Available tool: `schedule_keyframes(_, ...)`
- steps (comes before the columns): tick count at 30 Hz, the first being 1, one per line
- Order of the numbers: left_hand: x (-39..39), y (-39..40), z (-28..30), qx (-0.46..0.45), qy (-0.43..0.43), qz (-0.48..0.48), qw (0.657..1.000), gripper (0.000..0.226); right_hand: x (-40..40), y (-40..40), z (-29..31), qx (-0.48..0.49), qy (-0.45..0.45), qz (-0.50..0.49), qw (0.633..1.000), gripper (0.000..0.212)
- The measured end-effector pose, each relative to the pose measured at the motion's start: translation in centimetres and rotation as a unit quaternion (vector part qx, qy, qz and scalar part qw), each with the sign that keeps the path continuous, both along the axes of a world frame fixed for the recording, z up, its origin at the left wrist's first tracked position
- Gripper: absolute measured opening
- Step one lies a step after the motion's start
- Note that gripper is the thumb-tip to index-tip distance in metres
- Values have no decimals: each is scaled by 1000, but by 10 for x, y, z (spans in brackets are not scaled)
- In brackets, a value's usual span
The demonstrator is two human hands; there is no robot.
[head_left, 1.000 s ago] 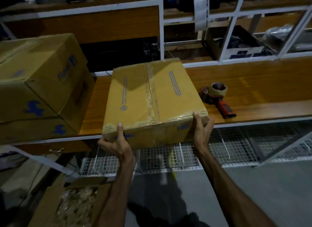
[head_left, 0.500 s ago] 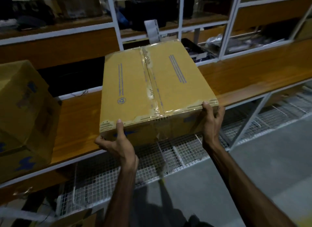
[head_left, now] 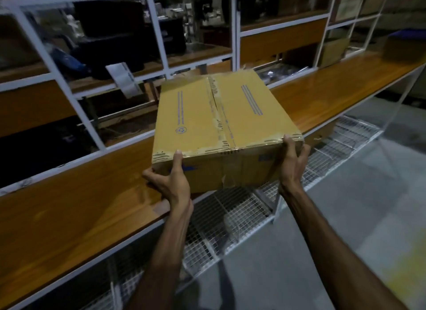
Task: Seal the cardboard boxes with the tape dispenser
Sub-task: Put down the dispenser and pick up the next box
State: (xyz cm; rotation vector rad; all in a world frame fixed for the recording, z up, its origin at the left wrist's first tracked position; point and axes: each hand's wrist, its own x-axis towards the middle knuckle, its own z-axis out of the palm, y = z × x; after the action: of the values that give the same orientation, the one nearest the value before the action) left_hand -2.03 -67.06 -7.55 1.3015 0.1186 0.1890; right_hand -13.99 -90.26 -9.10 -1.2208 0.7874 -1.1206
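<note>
Head view: both hands carry a cardboard box (head_left: 221, 125) above the front edge of the long wooden table (head_left: 69, 217). The left hand (head_left: 171, 182) grasps its near left corner, thumb on the taped top; the right hand (head_left: 294, 162) grasps the near right corner. Tape runs along the top seam

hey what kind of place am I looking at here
Probably a warehouse packing or storeroom area: a taped cardboard box carried in both hands, a long wooden bench in white metal racking, and wire mesh shelves below.
</note>
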Motion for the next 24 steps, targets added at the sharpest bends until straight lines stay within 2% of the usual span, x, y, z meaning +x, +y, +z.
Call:
schedule_keyframes(6,-4,-139,2,6,67,-23,997,101,22,-149,-14,22,61,-17,998,64)
schedule_keyframes(9,6,-186,-7,46,84,-22,995,82,38,-205,-21,29,91,-7,995,69)
schedule_keyframes(12,25,-219,-26,84,107,-9,991,63,59,-245,-28,21,108,19,994,59)
schedule_keyframes(15,32,-241,-43,111,145,-9,983,63,79,-276,-44,7,142,62,988,45)
schedule_keyframes(18,33,-259,-61,152,149,-10,977,65,93,-303,-69,12,189,106,976,48)
schedule_keyframes(20,35,-271,-69,171,140,-6,975,66,103,-319,-80,26,206,136,969,63)
schedule_keyframes(24,59,-290,-70,178,149,-17,973,70,132,-349,-74,35,232,183,955,115)
